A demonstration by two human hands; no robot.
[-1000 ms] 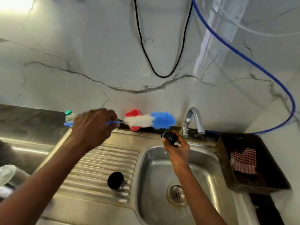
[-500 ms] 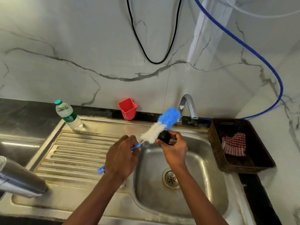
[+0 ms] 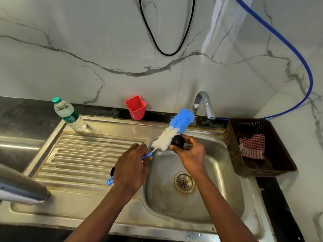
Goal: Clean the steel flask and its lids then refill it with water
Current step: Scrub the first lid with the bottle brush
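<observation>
1. Head view: the left hand [image 3: 131,166] comes in from the lower left with its forearm on a diagonal and its back turned up to the camera. Its fingers are curled tight round the thin blue handle of a long blue-and-white bottle brush [image 3: 173,130].
2. The brush's long axis runs diagonally. Its hanging loop pokes out below the left hand at lower left, and the shaft climbs up and to the right through white bristles to a blue tip just beside the curved steel tap [image 3: 203,103].
3. The right hand [image 3: 190,154] reaches up over the back-left part of the stainless steel sink [image 3: 218,198], with thumb and fingertips pinching a small round black lid [image 3: 178,142]. The lid is held above the basin, and the white bristles press against it.
4. The cylindrical steel flask [image 3: 21,186] lies on its side at the left end of the ribbed draining board [image 3: 78,154]. Its long axis points toward the basin, and the frame edge cuts off its far end.
5. A dark round piece [image 3: 112,170] peeks out behind the left hand on the board, too hidden to tell what it is.
6. The brown woven basket [image 3: 230,147] to the right of the sink holds a crumpled red-and-white checked cloth [image 3: 252,145].
7. A square red plastic cup [image 3: 136,107] stands against the marble wall with its mouth up.
8. A clear plastic bottle with a green cap [image 3: 70,116] stands at the board's back-left corner.
</observation>
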